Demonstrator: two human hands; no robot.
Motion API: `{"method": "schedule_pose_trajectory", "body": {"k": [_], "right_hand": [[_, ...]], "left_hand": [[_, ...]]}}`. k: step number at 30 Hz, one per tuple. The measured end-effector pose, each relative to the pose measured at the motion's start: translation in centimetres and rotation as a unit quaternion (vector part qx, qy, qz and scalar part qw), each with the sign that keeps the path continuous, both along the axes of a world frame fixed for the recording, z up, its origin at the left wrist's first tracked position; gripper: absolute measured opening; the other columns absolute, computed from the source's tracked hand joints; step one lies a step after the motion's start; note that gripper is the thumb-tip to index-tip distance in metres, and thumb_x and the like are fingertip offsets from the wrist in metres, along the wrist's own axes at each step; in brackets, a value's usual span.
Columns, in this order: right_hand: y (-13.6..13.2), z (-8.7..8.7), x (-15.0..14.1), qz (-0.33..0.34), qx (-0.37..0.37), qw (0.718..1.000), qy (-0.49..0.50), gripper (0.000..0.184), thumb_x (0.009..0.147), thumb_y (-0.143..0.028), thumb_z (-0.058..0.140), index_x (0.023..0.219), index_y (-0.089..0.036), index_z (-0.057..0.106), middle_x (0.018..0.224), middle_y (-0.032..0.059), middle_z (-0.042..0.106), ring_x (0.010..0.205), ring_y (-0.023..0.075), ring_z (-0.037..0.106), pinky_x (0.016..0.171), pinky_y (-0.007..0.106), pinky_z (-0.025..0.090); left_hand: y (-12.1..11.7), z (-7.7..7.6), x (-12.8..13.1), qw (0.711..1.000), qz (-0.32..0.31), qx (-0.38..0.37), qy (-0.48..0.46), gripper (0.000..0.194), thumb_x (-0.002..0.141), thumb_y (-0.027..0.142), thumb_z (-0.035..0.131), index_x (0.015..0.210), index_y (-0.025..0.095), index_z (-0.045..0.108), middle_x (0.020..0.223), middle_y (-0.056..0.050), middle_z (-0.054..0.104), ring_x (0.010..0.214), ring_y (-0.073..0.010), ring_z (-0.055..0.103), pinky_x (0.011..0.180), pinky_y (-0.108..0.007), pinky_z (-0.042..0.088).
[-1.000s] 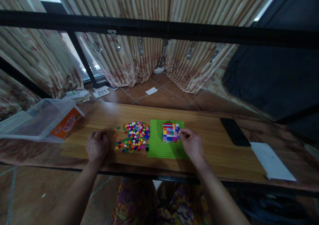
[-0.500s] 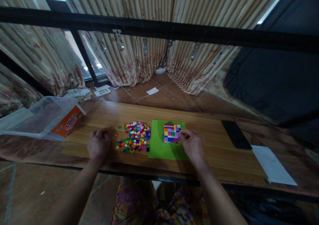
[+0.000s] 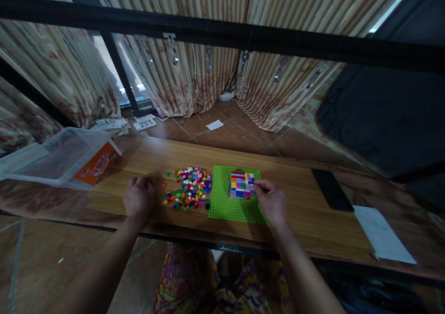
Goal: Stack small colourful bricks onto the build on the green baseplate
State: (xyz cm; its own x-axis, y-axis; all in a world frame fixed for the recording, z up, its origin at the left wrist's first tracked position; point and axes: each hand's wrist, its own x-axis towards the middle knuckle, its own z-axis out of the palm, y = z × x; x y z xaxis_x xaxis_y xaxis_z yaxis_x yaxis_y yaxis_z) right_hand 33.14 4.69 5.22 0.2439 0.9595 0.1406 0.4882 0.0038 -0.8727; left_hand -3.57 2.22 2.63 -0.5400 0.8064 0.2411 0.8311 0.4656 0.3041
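Note:
My right hand point(image 3: 273, 200) pinches thumb and forefinger together at the right edge of a square, many-coloured brick build point(image 3: 242, 185). A small building brick seems to be at those fingertips, mostly covered by them. The build sits on a green studded baseplate point(image 3: 222, 210). Left of the baseplate lies a loose pile of small coloured bricks point(image 3: 191, 186). Beyond that pile, my left hand point(image 3: 139, 196) rests on the wooden tabletop, fingers curled into a loose fist, with nothing seen in it.
A clear plastic box point(image 3: 62, 158) with an orange label stands at the left end of the table point(image 3: 295, 230). On the right lie a black phone point(image 3: 332, 189) and a white sheet of paper point(image 3: 384, 235). A black rail point(image 3: 222, 31) crosses beyond the table, before striped curtains.
The view has shifted slightly. My right hand stays at the right edge of the brick build, its fingertips still pinched. My left hand has not visibly moved on the table.

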Motion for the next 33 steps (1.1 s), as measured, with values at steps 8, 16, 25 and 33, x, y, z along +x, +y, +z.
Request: {"method": "schedule_pose_trajectory", "body": {"k": [8,16,25,33], "right_hand": [[1.0,-0.9,0.5,-0.025,-0.027,0.994,0.106,0.026,0.061,-0.039,0.07,0.076,-0.018,0.07,0.074,0.005,0.072,0.066,0.0183,0.065,0.064,0.031,0.05],[1.6,-0.4,0.8,-0.023,-0.09,0.977,0.189,0.038,0.048,-0.04,0.079,0.074,-0.015,0.068,0.062,0.0023,0.067,0.052,0.0135,0.056,0.048,0.025,0.04],[2.6,-0.1,1.0,-0.011,-0.159,0.964,0.211,0.037,0.043,-0.035,0.08,0.072,-0.016,0.066,0.049,-0.0036,0.057,0.042,0.0098,0.048,0.043,0.022,0.036],[2.3,0.3,1.0,-0.012,-0.151,0.966,0.209,0.036,0.043,-0.035,0.079,0.07,-0.016,0.066,0.052,-0.003,0.059,0.045,0.0102,0.048,0.045,0.023,0.037]], "left_hand": [[0.0,-0.1,0.0,1.0,-0.008,0.015,-0.014,0.027,0.087,0.026,0.044,0.1,0.019,0.068,0.104,-0.01,0.062,0.089,-0.0229,0.059,0.071,-0.031,0.045],[0.0,0.2,0.2,1.0,-0.001,0.0,-0.018,0.028,0.088,0.026,0.044,0.101,0.018,0.067,0.107,-0.012,0.061,0.086,-0.0229,0.059,0.068,-0.032,0.045],[0.0,0.1,0.3,1.0,0.002,-0.002,-0.014,0.029,0.09,0.029,0.041,0.101,0.019,0.066,0.108,-0.011,0.061,0.088,-0.0234,0.059,0.068,-0.032,0.044],[0.1,-0.3,0.1,1.0,-0.004,0.007,0.001,0.028,0.09,0.029,0.041,0.098,0.019,0.066,0.105,-0.011,0.061,0.087,-0.0226,0.059,0.068,-0.031,0.043]]}}
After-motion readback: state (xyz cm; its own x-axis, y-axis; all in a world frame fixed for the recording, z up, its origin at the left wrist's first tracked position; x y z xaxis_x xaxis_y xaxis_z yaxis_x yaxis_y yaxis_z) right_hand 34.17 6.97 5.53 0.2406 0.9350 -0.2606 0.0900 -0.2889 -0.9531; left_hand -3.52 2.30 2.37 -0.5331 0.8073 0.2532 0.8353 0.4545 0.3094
